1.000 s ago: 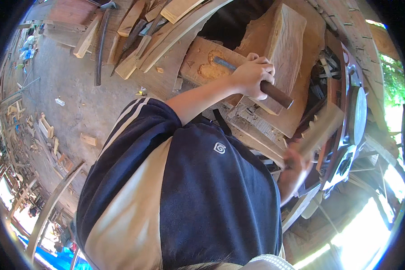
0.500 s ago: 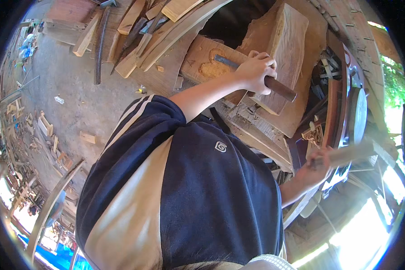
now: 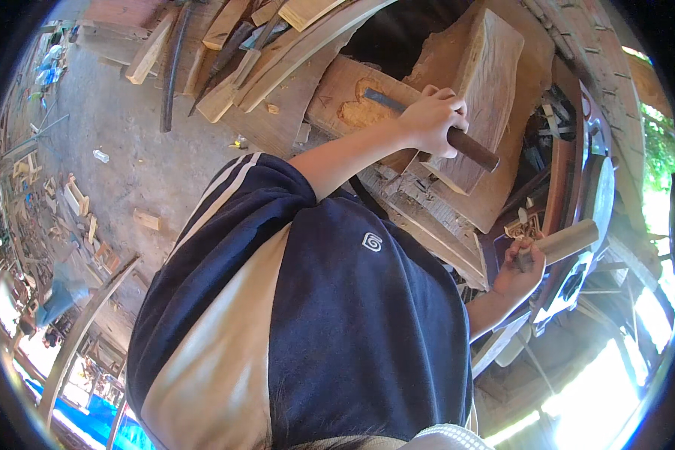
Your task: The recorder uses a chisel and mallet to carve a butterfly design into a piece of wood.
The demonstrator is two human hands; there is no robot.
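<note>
Past the block's edge [image 3: 504,109], right hand [image 3: 520,276] grips wooden club [image 3: 570,241]

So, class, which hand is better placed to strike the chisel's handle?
Probably the right hand: it grips a wooden club, clear of the chisel and toward its handle end, while the left hand is wrapped around the chisel.

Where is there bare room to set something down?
Bare grey concrete floor lies between the long dark rod and the small transparent object. It is crowded around the pale curved wooden strip and the left hand, which grips a brown-handled chisel.
</note>
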